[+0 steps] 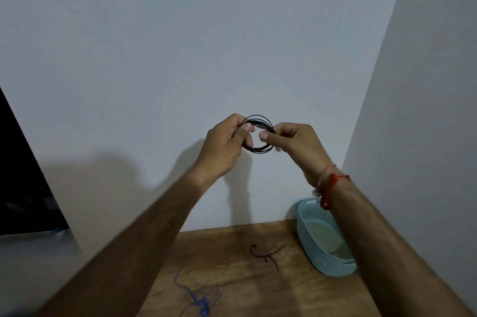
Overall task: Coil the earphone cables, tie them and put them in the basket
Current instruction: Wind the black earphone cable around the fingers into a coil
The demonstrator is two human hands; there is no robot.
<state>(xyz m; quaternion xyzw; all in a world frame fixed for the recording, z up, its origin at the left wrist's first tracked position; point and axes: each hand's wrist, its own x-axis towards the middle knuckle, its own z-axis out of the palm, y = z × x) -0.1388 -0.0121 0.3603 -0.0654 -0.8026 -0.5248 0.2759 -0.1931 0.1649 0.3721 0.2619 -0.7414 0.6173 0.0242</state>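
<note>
Black earphone cable (259, 151) wound into a round coil of several loops, held up in the air at frame centre, in front of the pale wall (180, 45), well above the bench (232, 278). Left hand (227, 144) grips the coil's left side, fingers curled round the loops, thumb on the near side. Right hand (291, 144) pinches the coil's right side between thumb and curled fingers; a small dark bit sticks out just past the fingers, too blurred to tell what it is. Both forearms bare, reaching up from the lower corners of the frame. Red thread bracelet (329, 187) on the right wrist, with a paler strand beside it.

Light blue basket (333, 265) lower right, on the bench against the wall corner, partly hidden behind the right forearm; inside shows only its pale bottom. Short black tie (265, 254) lies on the wood at lower centre, left of the basket, apart from it. Blue earphones (201, 303) in a loose tangle at the bottom edge, left of centre, on the bench, cable trailing up and left. Bench is brown wood grain, fills the lower middle of the frame. Dark panel (23, 174) at the left edge; detail there too dim to read. Shadows of both arms fall on the wall below the hands.
</note>
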